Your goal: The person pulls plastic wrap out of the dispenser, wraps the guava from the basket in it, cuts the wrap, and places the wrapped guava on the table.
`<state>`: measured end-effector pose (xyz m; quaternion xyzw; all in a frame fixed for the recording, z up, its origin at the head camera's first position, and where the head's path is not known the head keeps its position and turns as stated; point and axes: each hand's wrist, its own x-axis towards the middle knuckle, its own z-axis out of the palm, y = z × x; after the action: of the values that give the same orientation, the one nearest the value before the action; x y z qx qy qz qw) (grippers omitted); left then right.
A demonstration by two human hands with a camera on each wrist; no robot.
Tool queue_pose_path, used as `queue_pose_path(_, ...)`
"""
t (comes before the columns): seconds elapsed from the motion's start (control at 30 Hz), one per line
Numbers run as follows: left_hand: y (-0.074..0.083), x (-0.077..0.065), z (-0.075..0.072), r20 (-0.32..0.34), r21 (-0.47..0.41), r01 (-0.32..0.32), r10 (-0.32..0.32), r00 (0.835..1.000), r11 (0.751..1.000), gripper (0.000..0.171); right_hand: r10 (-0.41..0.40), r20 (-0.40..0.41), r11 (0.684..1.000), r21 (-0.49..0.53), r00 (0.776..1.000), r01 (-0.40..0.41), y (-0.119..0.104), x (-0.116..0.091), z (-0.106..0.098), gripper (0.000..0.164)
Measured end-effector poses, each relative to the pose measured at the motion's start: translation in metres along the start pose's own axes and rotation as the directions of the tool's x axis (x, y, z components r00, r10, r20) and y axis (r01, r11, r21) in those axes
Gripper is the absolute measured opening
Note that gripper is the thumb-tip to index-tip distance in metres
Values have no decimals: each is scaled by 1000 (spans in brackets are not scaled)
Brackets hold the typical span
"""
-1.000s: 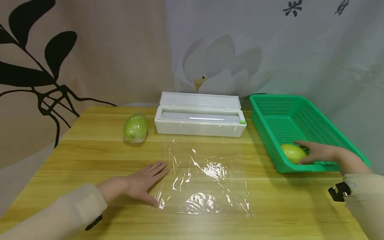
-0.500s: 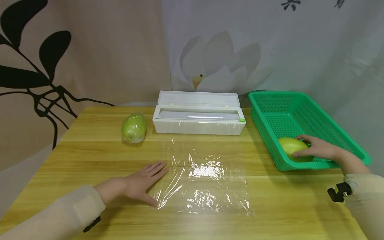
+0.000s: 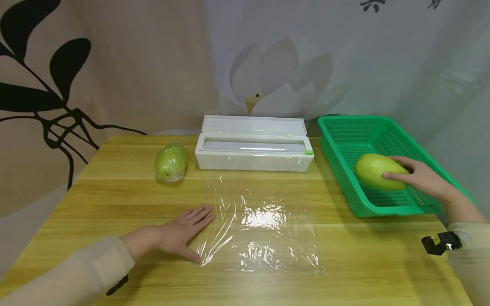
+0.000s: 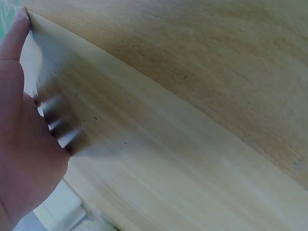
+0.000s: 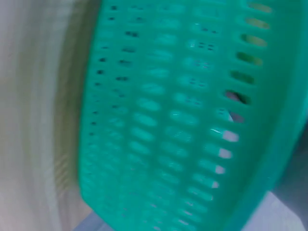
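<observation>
A smooth yellow-green oval fruit [image 3: 377,171] is gripped by my right hand [image 3: 421,176], thumb on its near side and fingers round the far end. It is raised over the near part of the green basket [image 3: 361,208]. My left hand [image 3: 178,236] lies flat with fingers spread at the left edge of a clear sheet of cling film [image 3: 264,238]. That sheet stretches over the table from the white cling film dispenser [image 3: 252,162], whose lid stands up. In the left wrist view the left hand [image 4: 24,125] shows from the thumb side. Only the basket's slotted wall shows in the right wrist view.
A green fruit [image 3: 171,162] wrapped in film sits left of the dispenser on the wooden table [image 3: 126,199]. A printed cloth [image 3: 153,63] hangs behind the table's far edge. The basket's raised rim surrounds the area under the right hand.
My right hand has closed round the fruit and lifted it from the basket's near left corner, upward and slightly away. The left hand has stayed in place on the film's edge.
</observation>
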<state>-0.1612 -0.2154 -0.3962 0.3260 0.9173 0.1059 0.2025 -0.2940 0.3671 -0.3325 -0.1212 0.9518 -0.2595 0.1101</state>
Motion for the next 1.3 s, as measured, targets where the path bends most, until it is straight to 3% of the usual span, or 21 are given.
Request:
queue_pose_path(0.4,1,0,1,-4,0,6,-6,1000,1000,109,-11,-90,997,75,996,18,-21,-2,-18,69)
queue_pose_path(0.63,0,0,0,0,-2,10,-10,1000,1000,109,-89,-125,989,103,988,102,-55,1,-13,62)
queue_pose_path(0.8,-1,0,1,0,2,4,-4,1000,1000,108,-140,-117,978,138,983,156,-93,3,3,61)
queue_pose_path(1.03,-1,1,1,6,-6,5,-5,1000,1000,109,-153,-69,966,202,986,165,-146,8,39,66)
queue_pose_path(1.3,1,1,-1,5,-15,9,-8,1000,1000,109,-215,-44,935,280,976,218,-182,13,82,68)
